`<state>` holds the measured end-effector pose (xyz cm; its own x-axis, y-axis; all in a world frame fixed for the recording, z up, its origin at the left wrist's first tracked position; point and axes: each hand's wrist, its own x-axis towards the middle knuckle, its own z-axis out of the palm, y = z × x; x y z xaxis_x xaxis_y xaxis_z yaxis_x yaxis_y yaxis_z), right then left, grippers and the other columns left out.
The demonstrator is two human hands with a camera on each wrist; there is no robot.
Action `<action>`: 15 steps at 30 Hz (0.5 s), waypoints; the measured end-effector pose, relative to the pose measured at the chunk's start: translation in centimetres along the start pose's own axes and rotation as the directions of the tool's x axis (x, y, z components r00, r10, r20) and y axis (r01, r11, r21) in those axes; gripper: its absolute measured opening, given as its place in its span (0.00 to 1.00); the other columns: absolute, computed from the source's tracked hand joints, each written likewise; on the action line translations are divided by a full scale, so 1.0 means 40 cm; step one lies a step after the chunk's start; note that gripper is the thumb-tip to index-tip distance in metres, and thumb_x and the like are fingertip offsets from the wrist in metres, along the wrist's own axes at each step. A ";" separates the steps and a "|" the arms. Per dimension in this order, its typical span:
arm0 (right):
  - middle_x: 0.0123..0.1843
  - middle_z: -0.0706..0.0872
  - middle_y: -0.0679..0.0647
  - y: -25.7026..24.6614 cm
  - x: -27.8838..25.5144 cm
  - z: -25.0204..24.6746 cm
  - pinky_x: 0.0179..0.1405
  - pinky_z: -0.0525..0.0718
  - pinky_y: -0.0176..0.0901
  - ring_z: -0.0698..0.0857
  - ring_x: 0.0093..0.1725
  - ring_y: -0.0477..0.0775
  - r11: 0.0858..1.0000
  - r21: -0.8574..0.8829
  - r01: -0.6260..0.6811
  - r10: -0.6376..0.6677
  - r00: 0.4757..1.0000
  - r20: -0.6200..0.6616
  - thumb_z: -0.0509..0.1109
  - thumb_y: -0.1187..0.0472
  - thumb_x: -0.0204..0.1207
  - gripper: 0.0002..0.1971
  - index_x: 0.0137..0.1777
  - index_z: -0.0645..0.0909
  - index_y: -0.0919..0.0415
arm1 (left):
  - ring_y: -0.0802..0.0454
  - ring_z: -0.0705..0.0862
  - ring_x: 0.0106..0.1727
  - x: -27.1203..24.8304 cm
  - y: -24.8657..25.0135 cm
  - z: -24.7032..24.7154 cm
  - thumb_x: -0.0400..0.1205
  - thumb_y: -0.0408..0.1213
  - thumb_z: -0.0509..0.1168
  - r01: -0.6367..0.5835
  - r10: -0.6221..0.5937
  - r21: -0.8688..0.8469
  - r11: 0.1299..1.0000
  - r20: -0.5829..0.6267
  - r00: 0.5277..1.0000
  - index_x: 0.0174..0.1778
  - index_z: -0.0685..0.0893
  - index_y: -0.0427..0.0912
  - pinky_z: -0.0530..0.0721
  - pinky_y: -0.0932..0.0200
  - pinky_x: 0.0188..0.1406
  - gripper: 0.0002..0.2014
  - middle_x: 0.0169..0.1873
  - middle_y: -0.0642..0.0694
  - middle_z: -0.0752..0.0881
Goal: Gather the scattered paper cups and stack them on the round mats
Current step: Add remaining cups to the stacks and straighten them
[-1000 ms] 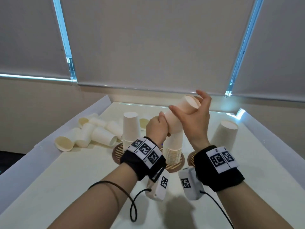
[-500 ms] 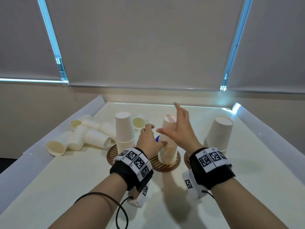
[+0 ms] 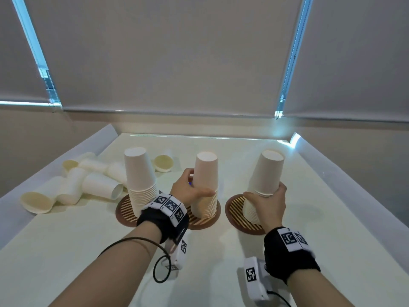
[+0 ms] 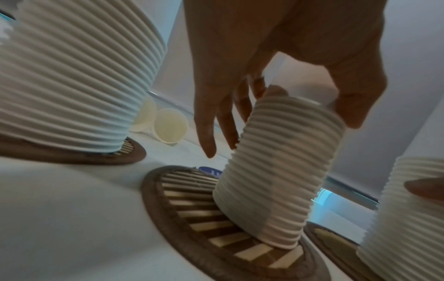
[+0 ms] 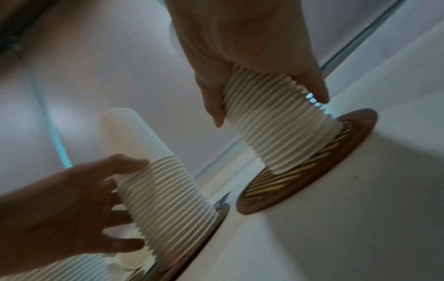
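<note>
Stacks half built: our left hand [image 3: 190, 191] grips the middle cup stack [image 3: 204, 187], our right hand [image 3: 266, 204] the right stack [image 3: 264, 185]. Next, we judge, fetch loose cups [image 3: 73, 185].

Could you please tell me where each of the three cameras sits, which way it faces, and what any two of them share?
Head: worn high, facing forward and down at the table; both forearms, left hand and right hand show.
Left wrist: low beside the left hand, looking along its fingers at the middle stack of white paper cups on a round brown striped mat.
Right wrist: under the right hand, facing the right stack of white paper cups.
Shared: both wrist views show the middle stack.
</note>
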<state>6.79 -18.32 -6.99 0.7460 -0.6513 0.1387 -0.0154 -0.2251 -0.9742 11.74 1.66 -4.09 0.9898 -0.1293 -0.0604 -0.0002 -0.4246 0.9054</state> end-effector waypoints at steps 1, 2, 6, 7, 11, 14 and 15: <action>0.63 0.81 0.60 0.003 0.017 -0.002 0.51 0.73 0.43 0.78 0.54 0.57 1.000 -0.008 0.004 -0.004 1.000 0.017 0.83 0.66 0.59 0.42 0.72 0.65 0.61 | 0.51 0.79 0.58 0.008 0.000 0.007 0.65 0.43 0.80 0.003 -0.003 -0.009 1.000 0.003 1.000 0.69 0.71 0.51 0.75 0.57 0.56 0.37 0.57 0.53 0.80; 0.63 0.82 0.59 0.005 0.034 -0.004 0.51 0.73 0.43 0.77 0.53 0.56 1.000 -0.017 0.010 -0.010 0.999 0.033 0.82 0.66 0.60 0.40 0.71 0.66 0.60 | 0.51 0.79 0.58 0.017 -0.002 0.012 0.66 0.43 0.79 0.016 -0.016 -0.017 1.000 0.007 1.000 0.69 0.71 0.50 0.75 0.57 0.56 0.36 0.57 0.53 0.79; 0.62 0.82 0.58 0.011 0.113 -0.019 0.53 0.74 0.44 0.77 0.53 0.56 0.999 -0.038 0.013 -0.011 0.998 0.061 0.82 0.66 0.61 0.39 0.71 0.67 0.59 | 0.48 0.83 0.59 0.048 -0.003 0.045 0.56 0.50 0.80 0.060 -0.059 -0.101 0.993 0.019 0.998 0.67 0.72 0.51 0.81 0.46 0.63 0.43 0.57 0.52 0.84; 0.62 0.82 0.59 0.014 0.138 -0.025 0.54 0.74 0.45 0.77 0.53 0.56 0.999 -0.046 0.008 -0.006 0.998 0.055 0.82 0.66 0.61 0.39 0.70 0.67 0.59 | 0.48 0.83 0.59 0.062 -0.007 0.055 0.52 0.51 0.79 0.068 -0.066 -0.133 0.989 0.023 0.998 0.67 0.72 0.51 0.81 0.43 0.63 0.45 0.57 0.51 0.85; 0.63 0.82 0.58 0.034 0.235 -0.047 0.60 0.77 0.49 0.80 0.61 0.62 0.999 -0.051 -0.021 0.022 1.000 0.020 0.83 0.64 0.59 0.40 0.71 0.67 0.57 | 0.45 0.84 0.58 0.098 -0.003 0.076 0.48 0.50 0.77 0.079 -0.070 -0.222 0.972 0.049 0.996 0.68 0.72 0.49 0.81 0.40 0.63 0.48 0.57 0.47 0.84; 0.64 0.82 0.57 0.049 0.297 -0.052 0.60 0.76 0.47 0.79 0.63 0.61 0.999 -0.030 -0.028 0.028 1.000 0.002 0.84 0.64 0.59 0.41 0.71 0.68 0.56 | 0.44 0.84 0.58 0.111 -0.007 0.078 0.49 0.48 0.77 0.063 -0.048 -0.239 0.969 0.067 0.997 0.68 0.73 0.47 0.82 0.41 0.61 0.47 0.57 0.45 0.85; 0.64 0.82 0.57 0.052 0.316 -0.050 0.60 0.76 0.47 0.79 0.63 0.61 0.999 -0.028 -0.024 0.024 1.000 0.001 0.84 0.64 0.59 0.41 0.71 0.68 0.56 | 0.45 0.84 0.58 0.115 -0.011 0.079 0.49 0.46 0.77 0.057 -0.042 -0.252 0.966 0.067 0.997 0.67 0.74 0.47 0.82 0.43 0.60 0.46 0.57 0.45 0.85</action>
<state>14.87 -28.49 -6.92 0.7462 -0.6556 0.1151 -0.0521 -0.2300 -0.9718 15.84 -1.57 -6.09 0.9771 -0.1712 -0.1262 0.0926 -0.1915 0.9771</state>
